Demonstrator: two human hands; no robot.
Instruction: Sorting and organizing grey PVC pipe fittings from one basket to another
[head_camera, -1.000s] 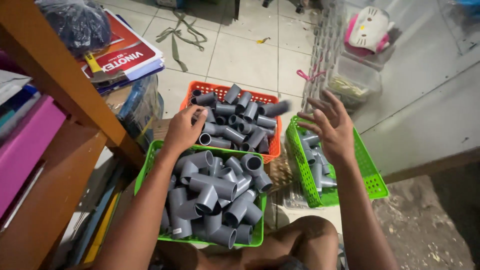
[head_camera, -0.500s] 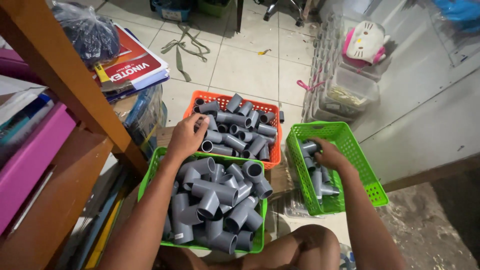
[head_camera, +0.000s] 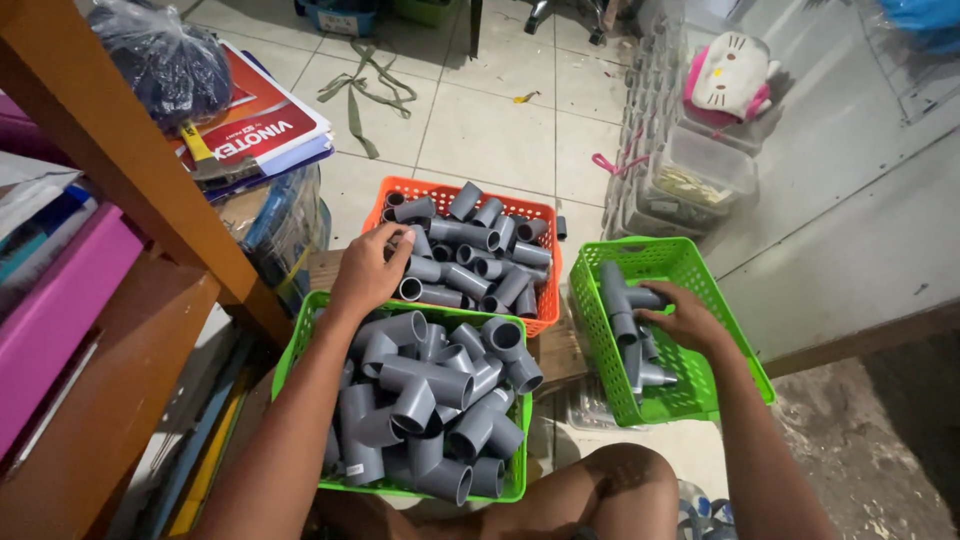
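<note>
Fittings of grey plastic pipe fill three baskets on the tiled floor (head_camera: 480, 130). The left hand (head_camera: 368, 278) rests at the near left corner of the orange basket (head_camera: 455, 190), fingers curled over the grey elbows (head_camera: 470, 255) heaped there; whether it has closed on one piece or only lies on the pile, I cannot tell. The right hand (head_camera: 688, 318) reaches into the right green basket (head_camera: 680, 258), which is only thinly filled, and its fingers wrap a grey tee fitting (head_camera: 625, 300) lying along the basket's left wall. The hands are well apart, one basket each.

Between the forearms sits the near green basket (head_camera: 300, 350), piled high with larger grey tees (head_camera: 425, 385), touching the orange basket's near edge.

These pieces look like rigid moulded plastic: stiff, hollow and probably light singly, with smooth, somewhat slick walls. They should not crush or break under a firm grip, but a round barrel may roll or slide out of a loose pinch. The surest hold is likely around the barrel with the whole hand, or with a finger hooked into an open socket. Pieces in a heap interlock, so one pulled from below may drag its neighbours.

A wooden shelf post (head_camera: 130, 150) stands at the left, with a red printed package (head_camera: 255, 125) behind it.
</note>
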